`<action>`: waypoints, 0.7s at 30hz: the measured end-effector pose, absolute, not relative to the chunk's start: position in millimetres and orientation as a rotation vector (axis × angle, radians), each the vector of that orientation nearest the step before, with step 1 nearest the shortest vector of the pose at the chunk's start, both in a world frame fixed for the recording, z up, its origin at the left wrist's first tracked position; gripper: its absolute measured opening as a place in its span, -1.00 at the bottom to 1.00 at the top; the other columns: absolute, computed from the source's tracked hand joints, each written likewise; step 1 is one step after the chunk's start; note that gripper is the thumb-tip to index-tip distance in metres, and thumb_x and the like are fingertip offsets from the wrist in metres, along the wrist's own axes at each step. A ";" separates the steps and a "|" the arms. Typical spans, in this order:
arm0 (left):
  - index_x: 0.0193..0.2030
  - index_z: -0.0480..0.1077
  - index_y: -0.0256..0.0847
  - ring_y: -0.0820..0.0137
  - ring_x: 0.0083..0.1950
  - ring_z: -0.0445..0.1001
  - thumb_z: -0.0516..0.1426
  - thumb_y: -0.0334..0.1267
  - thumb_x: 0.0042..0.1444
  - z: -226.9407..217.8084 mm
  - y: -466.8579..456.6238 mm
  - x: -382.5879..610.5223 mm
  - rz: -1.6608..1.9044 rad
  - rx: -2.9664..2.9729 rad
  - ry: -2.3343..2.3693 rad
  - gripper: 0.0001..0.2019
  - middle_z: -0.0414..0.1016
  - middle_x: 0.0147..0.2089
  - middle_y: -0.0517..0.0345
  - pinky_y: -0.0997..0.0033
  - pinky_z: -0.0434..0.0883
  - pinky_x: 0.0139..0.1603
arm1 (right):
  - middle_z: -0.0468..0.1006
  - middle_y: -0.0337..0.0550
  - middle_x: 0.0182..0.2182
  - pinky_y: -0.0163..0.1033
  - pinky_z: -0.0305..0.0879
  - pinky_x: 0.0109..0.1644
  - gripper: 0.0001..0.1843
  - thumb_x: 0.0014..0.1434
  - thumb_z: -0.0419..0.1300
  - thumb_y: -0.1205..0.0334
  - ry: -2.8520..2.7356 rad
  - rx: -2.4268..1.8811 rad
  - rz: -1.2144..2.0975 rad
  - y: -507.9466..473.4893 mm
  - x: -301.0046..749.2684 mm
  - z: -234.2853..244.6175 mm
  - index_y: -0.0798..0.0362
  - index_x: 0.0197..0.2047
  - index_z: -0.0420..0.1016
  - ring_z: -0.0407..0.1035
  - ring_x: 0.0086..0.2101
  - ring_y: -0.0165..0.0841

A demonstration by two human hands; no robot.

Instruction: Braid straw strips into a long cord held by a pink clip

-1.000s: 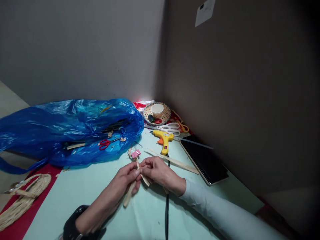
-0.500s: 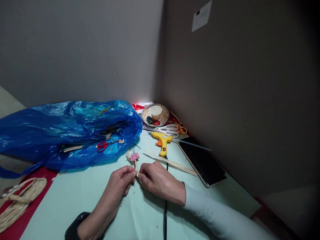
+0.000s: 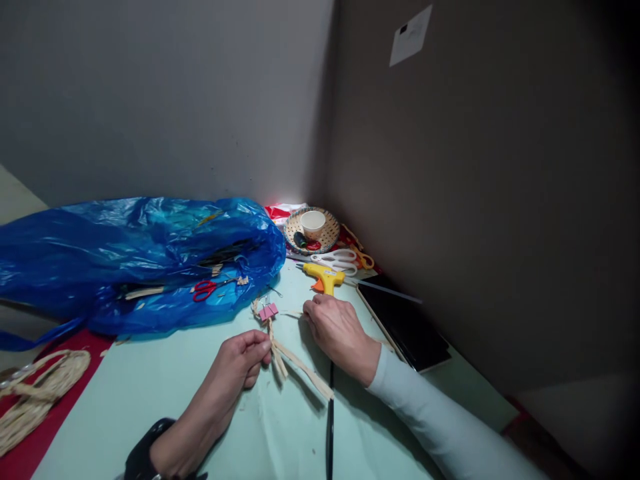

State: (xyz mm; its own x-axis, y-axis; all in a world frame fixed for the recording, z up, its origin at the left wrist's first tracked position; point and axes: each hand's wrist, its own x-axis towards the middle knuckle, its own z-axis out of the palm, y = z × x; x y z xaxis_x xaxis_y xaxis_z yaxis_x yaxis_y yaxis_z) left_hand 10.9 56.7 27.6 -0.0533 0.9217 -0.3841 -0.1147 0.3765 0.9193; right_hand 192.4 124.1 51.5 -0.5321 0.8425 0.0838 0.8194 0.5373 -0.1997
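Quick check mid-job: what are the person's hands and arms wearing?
Both hands are ungloved. The left hand has a glossy black band, possibly a watch, at its wrist; any sleeve beyond it is unclear. The right hand emerges from a plain, pale grey-blue long sleeve.

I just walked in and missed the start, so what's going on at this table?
A person is working with pale strips. The left hand pinches them just on the near side of a pink binder clip, with loose ends splaying out toward the person. The right hand is apart from that bundle, at another pale strip; whether it grips it is unclear. A yellow glue gun lies just beyond the right hand, and a blue plastic bag is off to the left.
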 end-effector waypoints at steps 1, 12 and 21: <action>-0.48 0.34 -0.28 0.70 -0.67 -0.10 0.30 -0.11 -0.14 28.2 56.6 11.3 1.016 0.808 1.345 -0.71 0.30 -0.58 0.33 0.54 -0.22 -0.62 | 0.54 0.03 -0.30 -0.24 0.11 -0.34 -0.77 0.27 0.02 0.37 -2.585 -1.397 0.245 122.3 192.7 55.1 0.14 -0.27 0.51 0.41 -0.29 -0.25; -0.43 0.37 -0.28 0.64 -0.63 -0.15 0.24 -0.15 -0.04 25.9 54.3 11.1 0.996 0.808 1.341 -0.78 0.08 -0.65 0.44 0.47 -0.22 -0.59 | 0.51 -0.20 -0.59 -0.34 0.02 -0.44 -0.71 0.22 0.11 0.22 -2.307 -1.085 1.237 99.6 182.1 56.8 0.13 -0.48 0.50 0.27 -0.54 -0.45; -0.40 0.42 -0.29 0.61 -0.64 -0.12 0.24 -0.09 0.01 29.0 51.0 10.4 0.980 0.850 1.389 -0.74 0.06 -0.72 0.45 0.47 -0.19 -0.58 | 0.51 -0.10 -0.57 -0.27 -0.11 -0.45 -0.67 0.25 0.03 0.22 -2.513 -1.213 0.780 88.5 181.2 60.1 0.10 -0.48 0.48 0.27 -0.51 -0.40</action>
State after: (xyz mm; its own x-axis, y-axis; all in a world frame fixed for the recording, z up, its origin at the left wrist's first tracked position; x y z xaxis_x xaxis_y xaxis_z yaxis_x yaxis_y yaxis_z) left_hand 10.4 51.0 29.0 -0.0586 0.9206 -0.3861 -0.0553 0.3832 0.9220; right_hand 181.2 88.5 60.1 -0.6250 0.7805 -0.0124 0.6504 0.5119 -0.5613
